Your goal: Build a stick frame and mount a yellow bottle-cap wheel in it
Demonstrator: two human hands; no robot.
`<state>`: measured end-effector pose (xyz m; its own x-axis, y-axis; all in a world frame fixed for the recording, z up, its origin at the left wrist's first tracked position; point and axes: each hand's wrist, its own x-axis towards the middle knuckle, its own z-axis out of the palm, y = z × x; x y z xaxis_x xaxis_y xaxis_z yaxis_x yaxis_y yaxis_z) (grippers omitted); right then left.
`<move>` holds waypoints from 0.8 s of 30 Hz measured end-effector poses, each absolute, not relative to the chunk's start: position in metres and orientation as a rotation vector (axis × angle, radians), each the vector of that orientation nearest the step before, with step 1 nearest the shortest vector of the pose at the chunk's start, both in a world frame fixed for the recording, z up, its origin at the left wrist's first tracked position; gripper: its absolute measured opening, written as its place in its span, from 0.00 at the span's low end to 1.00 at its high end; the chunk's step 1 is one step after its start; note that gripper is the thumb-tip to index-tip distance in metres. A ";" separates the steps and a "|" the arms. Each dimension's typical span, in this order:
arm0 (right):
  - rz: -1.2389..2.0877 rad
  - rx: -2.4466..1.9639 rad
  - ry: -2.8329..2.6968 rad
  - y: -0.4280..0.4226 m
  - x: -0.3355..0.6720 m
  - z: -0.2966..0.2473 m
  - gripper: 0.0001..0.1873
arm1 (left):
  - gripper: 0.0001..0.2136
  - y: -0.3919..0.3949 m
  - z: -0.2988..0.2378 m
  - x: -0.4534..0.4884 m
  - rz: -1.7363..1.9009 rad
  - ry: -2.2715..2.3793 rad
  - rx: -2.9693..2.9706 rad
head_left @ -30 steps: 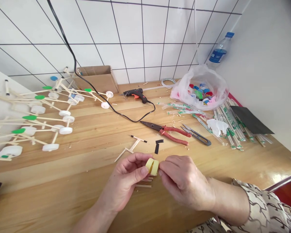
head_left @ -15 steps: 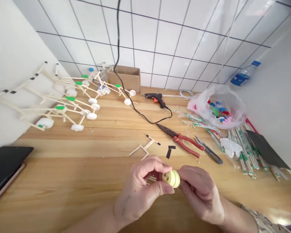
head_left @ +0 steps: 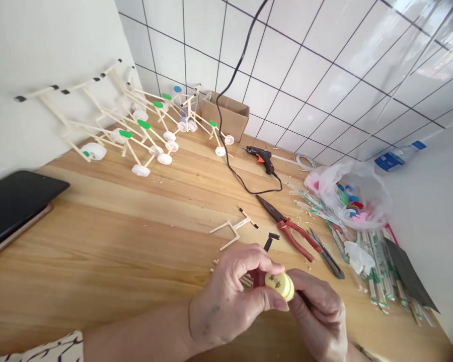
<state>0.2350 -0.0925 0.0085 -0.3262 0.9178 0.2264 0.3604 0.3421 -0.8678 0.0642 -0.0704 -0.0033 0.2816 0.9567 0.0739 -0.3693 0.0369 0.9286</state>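
Observation:
Both of my hands pinch a small pale yellow bottle-cap wheel (head_left: 280, 285) just above the wooden table (head_left: 109, 241). My left hand (head_left: 232, 296) grips it from the left with thumb and fingers. My right hand (head_left: 319, 314) presses against its right side. Short wooden stick pieces (head_left: 245, 280) lie under my fingers. A small stick frame (head_left: 234, 229) with black tips rests a little beyond my hands, beside black tape bits (head_left: 270, 240).
Red-handled pliers (head_left: 289, 229) and snips (head_left: 327, 255) lie to the right. A glue gun (head_left: 261, 158) with its black cord, a cardboard box (head_left: 226, 114), a bag of coloured caps (head_left: 351, 193), wrapped chopsticks (head_left: 377, 266), several stick-and-cap models (head_left: 136, 128) and a phone (head_left: 15, 201) surround them.
The view has swung left and tilted, bringing the phone and left wall in. My hands stay together on the yellow cap, which has turned its flat face toward me.

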 end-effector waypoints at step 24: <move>0.398 -1.166 -1.983 -0.101 0.230 0.007 0.12 | 0.09 -0.075 -0.001 0.065 1.163 0.577 0.967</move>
